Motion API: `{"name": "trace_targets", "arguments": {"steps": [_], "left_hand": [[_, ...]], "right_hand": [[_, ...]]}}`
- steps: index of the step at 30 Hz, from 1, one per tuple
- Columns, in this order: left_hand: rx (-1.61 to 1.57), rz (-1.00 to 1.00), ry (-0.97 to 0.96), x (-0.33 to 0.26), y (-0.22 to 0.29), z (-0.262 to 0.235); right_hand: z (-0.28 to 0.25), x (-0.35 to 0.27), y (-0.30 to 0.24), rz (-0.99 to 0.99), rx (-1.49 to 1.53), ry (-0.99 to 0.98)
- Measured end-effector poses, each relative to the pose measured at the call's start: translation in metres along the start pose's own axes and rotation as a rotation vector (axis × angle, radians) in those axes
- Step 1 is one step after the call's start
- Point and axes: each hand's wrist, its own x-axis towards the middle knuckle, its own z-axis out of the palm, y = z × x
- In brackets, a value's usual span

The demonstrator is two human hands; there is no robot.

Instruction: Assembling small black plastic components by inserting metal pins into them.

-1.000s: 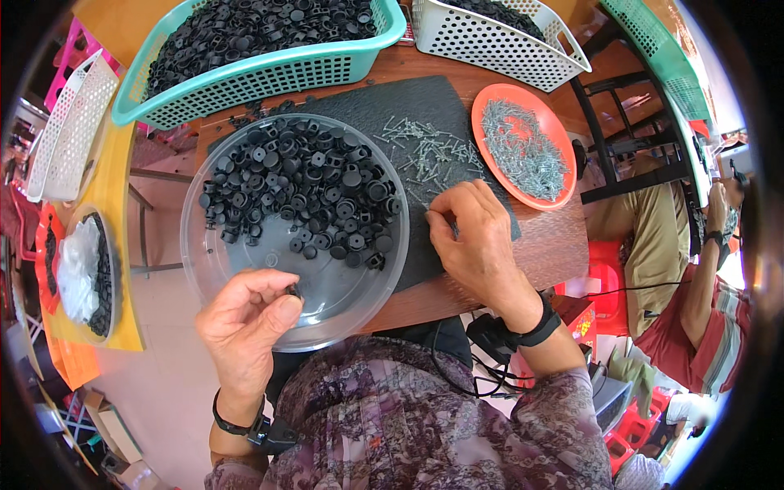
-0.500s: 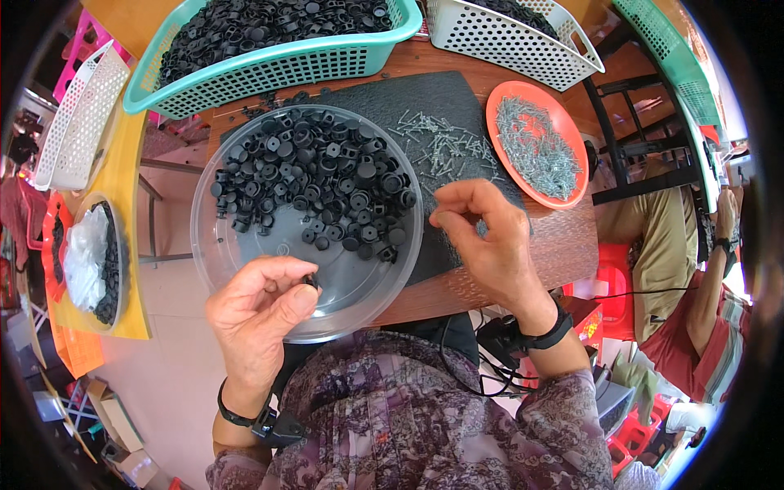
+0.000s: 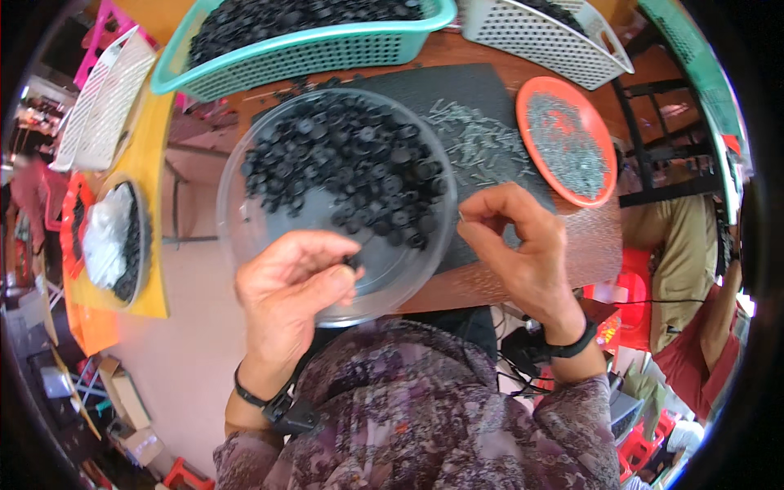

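A clear plastic bowl [image 3: 245, 237] sits at the table's near edge, its far half heaped with small black round plastic parts [image 3: 343, 163]. My left hand [image 3: 290, 286] hovers over the bowl's near rim and pinches one black part [image 3: 353, 263] between thumb and fingers. My right hand [image 3: 518, 245] is just right of the bowl, above a dark mat [image 3: 457, 90], with thumb and forefinger pinched on a thin metal pin [image 3: 461, 217]. Loose metal pins [image 3: 478, 143] are scattered over the mat.
An orange plate [image 3: 600, 192] of pins lies at the right. A teal basket [image 3: 318, 45] of black parts and a white basket [image 3: 547, 37] stand at the back. Another person sits at the right edge. A yellow stool with a bowl stands at the left.
My right hand lifted off the mat and came toward the bowl with a pin pinched. My left hand rose over the bowl's rim with a black part. The view shifted closer.
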Motion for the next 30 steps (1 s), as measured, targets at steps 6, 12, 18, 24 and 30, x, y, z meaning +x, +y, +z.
{"name": "trace_targets", "arguments": {"steps": [6,12,18,24,30], "left_hand": [[-0.178,-0.030,-0.088,0.002,-0.006,-0.007],[-0.185,0.003,-0.079,-0.002,-0.006,-0.011],[-0.155,0.027,-0.090,-0.003,-0.007,-0.015],[0.009,0.069,-0.070,-0.004,-0.006,-0.019],[0.152,0.171,-0.067,-0.001,-0.006,-0.017]], "right_hand": [[0.025,0.004,-0.027,-0.029,0.303,-0.291],[0.040,0.010,-0.038,0.170,0.506,-0.434],[0.043,0.012,-0.039,0.315,0.584,-0.405],[0.043,0.016,-0.037,0.358,0.563,-0.438],[0.046,0.021,-0.035,0.415,0.596,-0.474]]}}
